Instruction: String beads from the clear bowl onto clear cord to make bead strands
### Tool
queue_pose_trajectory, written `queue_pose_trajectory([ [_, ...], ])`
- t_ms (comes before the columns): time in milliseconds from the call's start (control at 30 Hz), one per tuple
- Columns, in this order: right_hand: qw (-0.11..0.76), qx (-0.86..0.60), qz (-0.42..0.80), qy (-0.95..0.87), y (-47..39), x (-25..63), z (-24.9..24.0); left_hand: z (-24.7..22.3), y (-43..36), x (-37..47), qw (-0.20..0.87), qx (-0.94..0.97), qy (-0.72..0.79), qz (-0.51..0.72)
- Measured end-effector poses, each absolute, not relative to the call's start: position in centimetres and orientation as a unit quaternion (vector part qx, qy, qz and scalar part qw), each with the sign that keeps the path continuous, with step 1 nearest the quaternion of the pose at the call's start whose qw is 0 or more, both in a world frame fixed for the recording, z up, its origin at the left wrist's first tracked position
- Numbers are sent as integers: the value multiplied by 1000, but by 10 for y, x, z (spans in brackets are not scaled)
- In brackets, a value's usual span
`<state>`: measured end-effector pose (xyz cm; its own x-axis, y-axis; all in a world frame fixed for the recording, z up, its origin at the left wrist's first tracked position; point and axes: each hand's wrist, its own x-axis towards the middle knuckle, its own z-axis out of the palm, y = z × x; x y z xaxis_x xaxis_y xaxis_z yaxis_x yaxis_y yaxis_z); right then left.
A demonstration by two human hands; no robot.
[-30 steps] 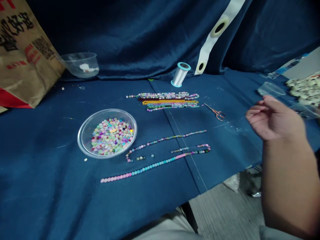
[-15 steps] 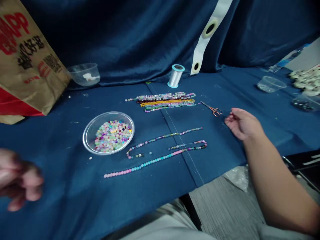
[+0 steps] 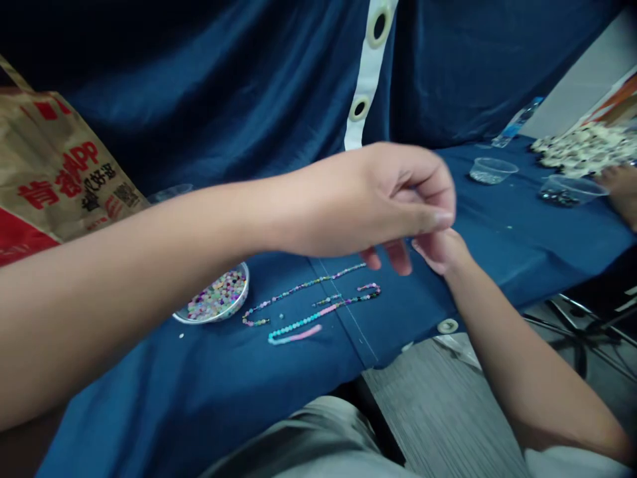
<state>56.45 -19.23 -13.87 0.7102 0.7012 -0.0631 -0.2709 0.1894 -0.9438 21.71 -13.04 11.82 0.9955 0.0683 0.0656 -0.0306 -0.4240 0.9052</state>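
Note:
My left hand (image 3: 398, 206) reaches across to the right, thumb and index finger pinched together, the other fingers hanging lower. Anything between the fingertips is too fine to make out. Just behind and below it is my right hand (image 3: 440, 252), its fingers curled and partly hidden by the left hand. On the blue cloth, left of both hands, lies a pink and turquoise bead strand (image 3: 298, 324), its pink end doubled back. A thinner multicoloured bead strand (image 3: 298, 287) curves beyond it. A clear bowl (image 3: 245, 299) of mixed beads (image 3: 219, 295) is partly covered by my left forearm.
A paper bag (image 3: 74, 172) stands at the left. At the right are two clear tubs (image 3: 492, 170) with small pieces, a bottle (image 3: 517, 123), a pale beaded pile (image 3: 587, 149) and another person's hand (image 3: 620, 182). The table's front edge drops to a grey floor.
My left hand has swung from the far left across to my right hand. The strand's pink end has folded over to the right. The view has turned rightward.

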Motion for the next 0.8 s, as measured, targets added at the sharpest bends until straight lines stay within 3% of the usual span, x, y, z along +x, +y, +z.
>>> queue_pose_trajectory([
  [600, 744, -542, 365, -142, -182, 581, -146, 168, -114, 360, 579, 796, -69, 164],
  [800, 731, -542, 389, -142, -155, 587, -134, 180, -115, 395, 560, 809, -28, 179],
])
